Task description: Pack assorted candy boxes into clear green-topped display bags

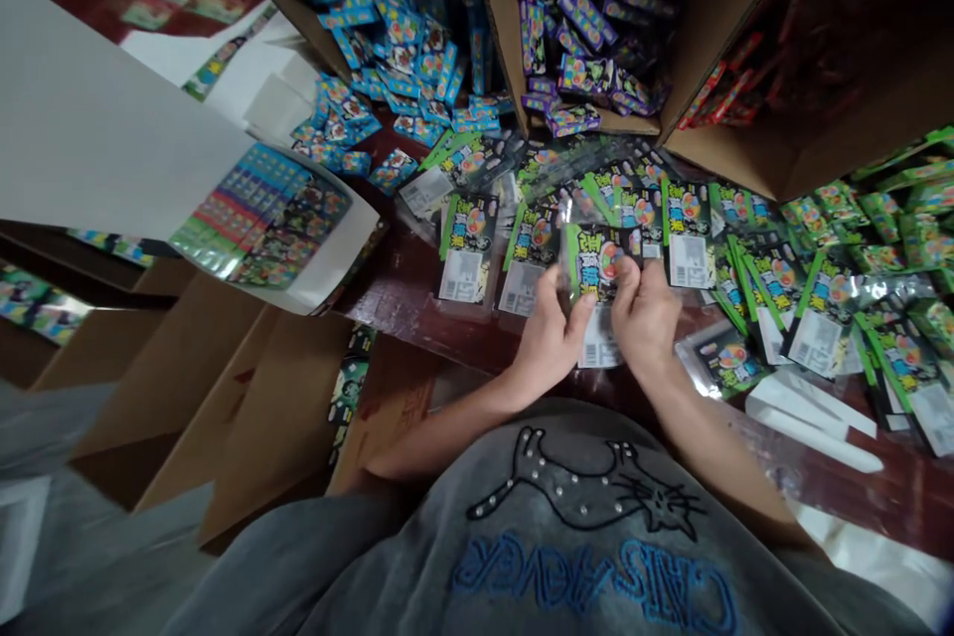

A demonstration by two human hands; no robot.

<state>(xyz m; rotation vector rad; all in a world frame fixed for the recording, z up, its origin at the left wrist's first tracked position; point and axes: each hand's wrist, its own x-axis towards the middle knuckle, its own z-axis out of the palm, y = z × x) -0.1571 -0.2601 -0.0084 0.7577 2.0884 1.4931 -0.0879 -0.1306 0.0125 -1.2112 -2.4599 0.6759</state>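
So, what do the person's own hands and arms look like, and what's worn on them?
The left hand and right hand are bare, without gloves. The forearms show no sleeves, watch or bracelet. The grey top has a black cat outline and blue lettering.

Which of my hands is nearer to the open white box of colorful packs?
Left. Your left hand is to the right of the open white box, gripping one side of a green-edged packet; your right hand is farther right, at its other side.

The held packet (590,253) is glossy plastic, the carton (253,417) matt cardboard.
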